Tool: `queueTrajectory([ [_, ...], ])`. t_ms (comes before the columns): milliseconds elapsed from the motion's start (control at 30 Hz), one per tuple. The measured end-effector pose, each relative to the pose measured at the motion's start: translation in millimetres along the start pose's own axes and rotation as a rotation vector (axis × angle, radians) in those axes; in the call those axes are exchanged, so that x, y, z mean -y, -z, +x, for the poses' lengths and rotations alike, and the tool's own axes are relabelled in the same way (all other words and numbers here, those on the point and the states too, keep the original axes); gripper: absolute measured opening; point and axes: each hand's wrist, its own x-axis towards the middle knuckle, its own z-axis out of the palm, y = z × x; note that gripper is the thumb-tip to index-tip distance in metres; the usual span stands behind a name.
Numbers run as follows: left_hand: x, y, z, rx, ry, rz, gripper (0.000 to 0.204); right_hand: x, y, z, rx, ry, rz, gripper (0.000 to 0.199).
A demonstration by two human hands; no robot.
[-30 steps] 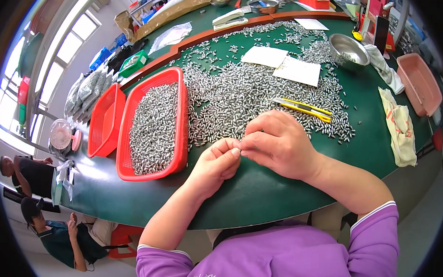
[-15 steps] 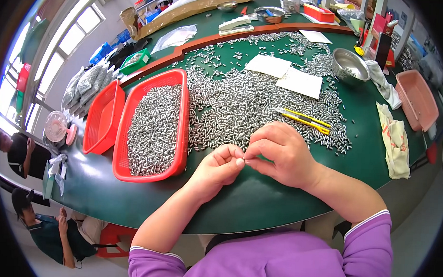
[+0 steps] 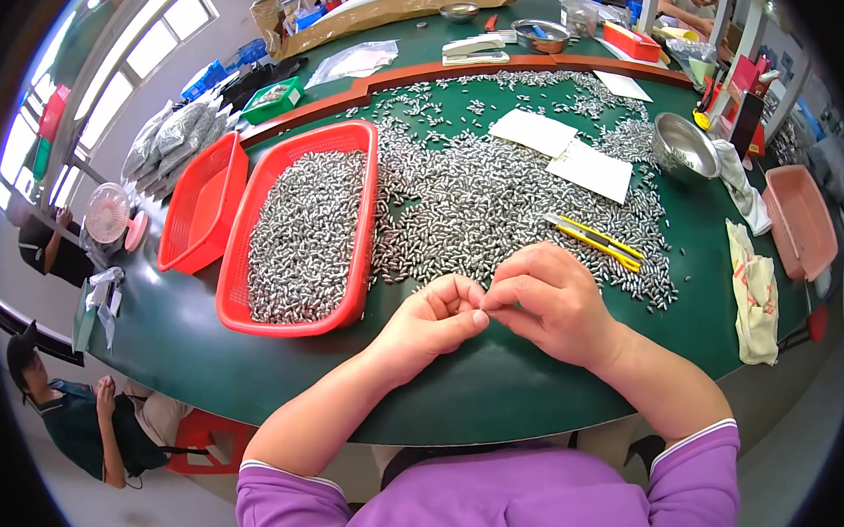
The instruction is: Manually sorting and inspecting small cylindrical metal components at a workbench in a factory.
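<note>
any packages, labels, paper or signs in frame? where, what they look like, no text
Clear plastic bags: far left, stacked, filled with grey parts.
Flat clear bag: far table, left of centre.
Two white paper sheets: lying on the metal parts, right of centre.
Cardboard: long, brown, top edge.

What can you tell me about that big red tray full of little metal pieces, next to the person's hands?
The red tray is a long, shallow rectangular basket, plastic by the look, with a raised rim. It lies flat on the green table, filled with small silvery metal pieces. An emptier red tray sits alongside. Neither hand touches it.
</note>
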Motion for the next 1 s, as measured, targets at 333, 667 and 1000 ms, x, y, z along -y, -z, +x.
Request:
queueTrajectory([
  [333,-1.8,3.7,1.4,-0.025,-0.065,-0.156,0.010,-6.4,4.3,3.1,0.020,-0.116,-0.105,0.013],
  [667,-0.1,8.3,4.4,-0.065,-0.040,-0.271,0.014,-21.8,2.3,-11.2,0.158,-0.191,-0.207,0.016],
  [1000,-0.3,2.7,4.1,-0.178,-0.036,-0.227,0.018,-11.6,0.9,-12.5,0.283,-0.222,-0.176,0.013],
])
